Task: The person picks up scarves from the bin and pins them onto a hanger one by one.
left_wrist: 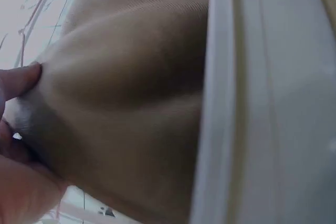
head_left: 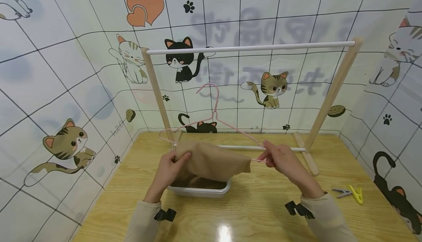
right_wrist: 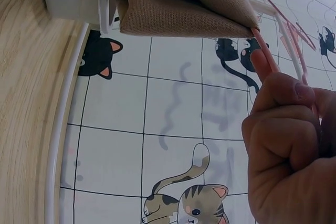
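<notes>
A pink wire hanger [head_left: 215, 114] stands upright over the table, its hook at the top. My right hand [head_left: 282, 160] grips the hanger's right corner with curled fingers. Brown cloth [head_left: 214, 159] drapes over the hanger's bottom bar, its lower part hanging down into a white plastic tub [head_left: 199, 193]. At the cloth's upper left, my left hand [head_left: 169, 169] pinches its edge between thumb and fingers. From the right wrist, the cloth [right_wrist: 184, 11] shows folded over the bar close to the fingers. In the left wrist view the cloth [left_wrist: 121, 77] stretches beside the tub's rim [left_wrist: 218, 98].
Behind the hands stands a drying rack with wooden legs [head_left: 333, 95] and a white top rail [head_left: 250, 48]. A yellow clothespin [head_left: 356, 194] and a grey clothespin [head_left: 343, 192] lie on the wooden table [head_left: 263, 212] at right. Cat-print sheeting [head_left: 230, 26] surrounds the table.
</notes>
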Action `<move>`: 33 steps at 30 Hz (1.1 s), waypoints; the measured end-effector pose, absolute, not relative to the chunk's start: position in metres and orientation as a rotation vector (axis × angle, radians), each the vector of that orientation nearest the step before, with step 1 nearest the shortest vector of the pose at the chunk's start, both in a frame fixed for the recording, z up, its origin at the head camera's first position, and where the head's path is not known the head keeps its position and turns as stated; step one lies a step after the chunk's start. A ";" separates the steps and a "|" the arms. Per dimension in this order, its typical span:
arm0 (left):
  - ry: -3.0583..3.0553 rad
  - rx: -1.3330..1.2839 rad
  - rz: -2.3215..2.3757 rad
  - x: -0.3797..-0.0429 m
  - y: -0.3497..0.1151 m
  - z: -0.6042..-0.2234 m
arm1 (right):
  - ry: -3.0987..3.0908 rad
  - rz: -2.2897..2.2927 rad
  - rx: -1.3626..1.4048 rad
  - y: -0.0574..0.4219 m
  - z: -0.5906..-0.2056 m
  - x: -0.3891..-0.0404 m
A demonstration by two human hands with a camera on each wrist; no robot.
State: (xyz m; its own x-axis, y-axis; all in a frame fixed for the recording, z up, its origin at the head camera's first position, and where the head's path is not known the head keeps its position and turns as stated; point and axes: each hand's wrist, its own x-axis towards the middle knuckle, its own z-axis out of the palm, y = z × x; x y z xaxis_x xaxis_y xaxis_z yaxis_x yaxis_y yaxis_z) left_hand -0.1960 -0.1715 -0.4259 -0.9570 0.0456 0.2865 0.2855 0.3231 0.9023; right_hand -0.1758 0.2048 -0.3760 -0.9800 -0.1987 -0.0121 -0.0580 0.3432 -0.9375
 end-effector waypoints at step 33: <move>-2.166 -0.115 -1.641 -0.222 -0.159 -0.392 | 2.514 -1.786 -0.214 0.202 -0.373 -0.169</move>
State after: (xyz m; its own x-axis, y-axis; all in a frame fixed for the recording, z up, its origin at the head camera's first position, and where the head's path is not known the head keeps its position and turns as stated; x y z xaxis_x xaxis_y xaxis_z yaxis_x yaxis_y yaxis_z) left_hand -0.2217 -0.1592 -0.3924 -0.9091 -0.1825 0.3745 0.3111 0.3003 0.9017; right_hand -0.1694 0.2017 -0.3731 -0.9891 -0.1419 0.0386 -0.0832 0.3231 -0.9427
